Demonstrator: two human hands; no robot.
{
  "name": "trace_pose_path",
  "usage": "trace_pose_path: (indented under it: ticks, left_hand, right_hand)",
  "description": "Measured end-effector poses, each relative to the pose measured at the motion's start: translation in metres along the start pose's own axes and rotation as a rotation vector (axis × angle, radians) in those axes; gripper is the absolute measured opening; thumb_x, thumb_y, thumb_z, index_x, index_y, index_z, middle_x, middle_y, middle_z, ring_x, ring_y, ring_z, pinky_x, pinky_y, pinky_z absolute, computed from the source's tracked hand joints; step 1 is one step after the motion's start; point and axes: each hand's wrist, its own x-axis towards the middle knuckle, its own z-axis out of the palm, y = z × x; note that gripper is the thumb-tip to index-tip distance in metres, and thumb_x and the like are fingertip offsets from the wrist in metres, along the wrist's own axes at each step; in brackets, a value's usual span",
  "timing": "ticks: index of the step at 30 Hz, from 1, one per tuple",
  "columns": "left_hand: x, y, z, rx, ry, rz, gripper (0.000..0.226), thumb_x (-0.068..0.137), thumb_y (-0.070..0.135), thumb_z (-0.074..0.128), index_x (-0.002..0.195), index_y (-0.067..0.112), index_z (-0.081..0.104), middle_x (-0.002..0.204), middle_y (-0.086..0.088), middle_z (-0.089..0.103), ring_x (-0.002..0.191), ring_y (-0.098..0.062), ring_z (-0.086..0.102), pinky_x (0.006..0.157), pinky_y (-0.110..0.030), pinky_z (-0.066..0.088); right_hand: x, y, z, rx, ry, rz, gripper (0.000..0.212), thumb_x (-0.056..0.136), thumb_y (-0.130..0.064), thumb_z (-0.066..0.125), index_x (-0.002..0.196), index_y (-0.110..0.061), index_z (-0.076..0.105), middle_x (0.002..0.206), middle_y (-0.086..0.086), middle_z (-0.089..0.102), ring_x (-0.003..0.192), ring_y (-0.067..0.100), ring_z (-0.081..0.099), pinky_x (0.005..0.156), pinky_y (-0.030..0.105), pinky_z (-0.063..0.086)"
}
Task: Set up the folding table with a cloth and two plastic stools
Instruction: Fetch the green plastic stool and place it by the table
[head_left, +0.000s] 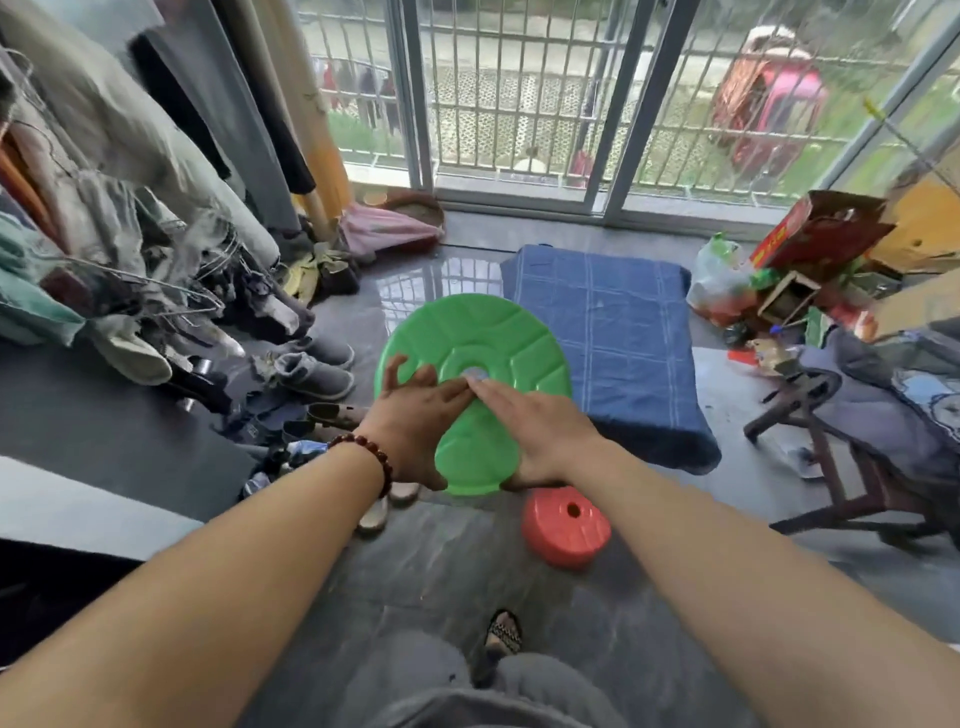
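Green stool: held up at the centre of the frame, above the floor, its round ribbed seat tilted toward the camera; a small hole is seen at the middle of the seat.
Left hand: laid on the lower left of the green seat, fingers spread and curled over the rim, so the stool is gripped from that side; a bracelet of dark red beads is worn on the wrist.
Right hand: pressed flat on the lower right of the seat, fingers stretched toward the centre hole, thumb hooked under the near edge; the stool is held between both hands.
Red stool: set on the grey tiled floor just below the green stool, lower centre of the frame, its seat with a hole facing up and to the right.
Table with cloth: seen right of centre, behind the green stool, fully covered by a blue checked cloth; the table itself is hidden beneath.
Left of the frame: hanging clothes and a row of shoes on the floor.
Right of the frame: a dark wooden chair and a heap of boxes and bags.
Top of the frame: a barred glass door, blurred.
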Motion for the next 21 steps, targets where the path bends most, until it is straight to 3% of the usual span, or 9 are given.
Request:
trace_pose_path:
  ticks: [9, 21]
  left_hand:
    - [0.071, -0.059, -0.001, -0.030, -0.058, -0.032, 0.115, 0.062, 0.061, 0.070, 0.149, 0.027, 0.003, 0.147, 0.014, 0.026, 0.127, -0.021, 0.030, 0.110, -0.048, 0.001]
    - [0.174, -0.186, -0.004, -0.052, -0.049, 0.040, 0.112, 0.063, 0.060, 0.070, 0.148, 0.026, 0.005, 0.148, 0.012, 0.026, 0.126, -0.024, 0.031, 0.110, -0.052, 0.004]
  right_hand:
    - [0.088, 0.047, -0.012, 0.000, -0.051, -0.046, 0.114, 0.067, -0.050, 0.072, 0.151, -0.026, -0.001, 0.158, -0.010, 0.014, 0.118, 0.025, 0.054, 0.083, 0.038, 0.052]
    - [0.228, 0.081, -0.038, 0.012, -0.037, 0.030, 0.112, 0.070, -0.052, 0.070, 0.152, -0.024, -0.001, 0.158, -0.008, 0.014, 0.112, 0.028, 0.057, 0.078, 0.036, 0.051]
